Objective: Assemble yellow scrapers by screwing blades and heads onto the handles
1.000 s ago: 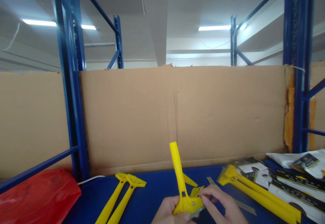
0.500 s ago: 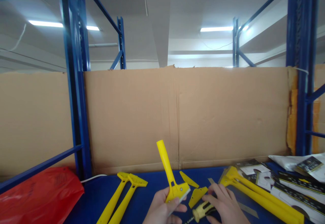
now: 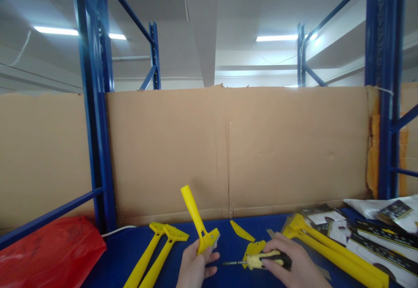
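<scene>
My left hand [image 3: 196, 263] is closed around the head of a yellow scraper [image 3: 194, 209], whose handle points up and to the left. A metal blade edge shows along its right side. My right hand [image 3: 290, 257] grips a screwdriver [image 3: 257, 261] with a cream and black handle; its shaft points left toward the scraper, apart from it. Two loose yellow cover plates lie near my right hand: one plate [image 3: 241, 230] farther back, another plate [image 3: 254, 249] partly behind the screwdriver. A thin metal blade [image 3: 323, 272] lies partly hidden beyond my right hand.
Two yellow scraper handles [image 3: 166, 249] lie left on the blue surface [image 3: 114, 257]. More yellow scrapers [image 3: 339, 253] and black-and-white packaging cards [image 3: 375, 249] lie right. A red plastic bag [image 3: 48, 253] sits far left. A cardboard panel [image 3: 170, 149] stands behind, between blue rack posts [image 3: 98, 127].
My left hand has moved left with the scraper. My right hand has picked up the screwdriver from a loose hold, turning it so the shaft lies level, pointing left.
</scene>
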{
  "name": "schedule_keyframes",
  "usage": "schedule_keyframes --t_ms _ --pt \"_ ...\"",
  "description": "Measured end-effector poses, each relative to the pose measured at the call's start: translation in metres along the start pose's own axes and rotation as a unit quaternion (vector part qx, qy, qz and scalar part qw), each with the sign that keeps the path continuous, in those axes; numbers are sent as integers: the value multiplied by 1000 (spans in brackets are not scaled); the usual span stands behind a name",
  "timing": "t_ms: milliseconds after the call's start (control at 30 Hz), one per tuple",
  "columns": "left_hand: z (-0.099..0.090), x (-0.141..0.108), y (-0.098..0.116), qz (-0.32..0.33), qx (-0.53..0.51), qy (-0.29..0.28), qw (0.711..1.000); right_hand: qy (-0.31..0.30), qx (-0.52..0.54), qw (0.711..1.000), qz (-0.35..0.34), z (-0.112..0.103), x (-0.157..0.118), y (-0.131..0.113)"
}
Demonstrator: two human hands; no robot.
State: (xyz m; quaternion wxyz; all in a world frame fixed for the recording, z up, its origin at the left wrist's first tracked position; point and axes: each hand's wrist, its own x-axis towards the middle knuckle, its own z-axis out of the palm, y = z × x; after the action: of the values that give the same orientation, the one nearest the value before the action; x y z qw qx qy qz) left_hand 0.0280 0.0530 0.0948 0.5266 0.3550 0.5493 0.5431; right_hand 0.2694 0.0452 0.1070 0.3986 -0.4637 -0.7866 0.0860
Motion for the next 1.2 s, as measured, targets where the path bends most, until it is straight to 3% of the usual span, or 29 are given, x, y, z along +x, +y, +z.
schedule_keyframes --t_ms 267,600,1033,1200 --pt "7 -3 1 -6 -2 -16 1000 109 52 992 -38 -1 1 0" --pt "13 -6 -1 -13 15 -46 999 142 25 985 -94 0 -2 -9" --pt "12 -2 -6 2 23 -33 999 42 61 994 -74 1 -11 -11" --pt "14 -3 -6 6 28 -8 1000 75 82 993 -36 1 -9 -12"
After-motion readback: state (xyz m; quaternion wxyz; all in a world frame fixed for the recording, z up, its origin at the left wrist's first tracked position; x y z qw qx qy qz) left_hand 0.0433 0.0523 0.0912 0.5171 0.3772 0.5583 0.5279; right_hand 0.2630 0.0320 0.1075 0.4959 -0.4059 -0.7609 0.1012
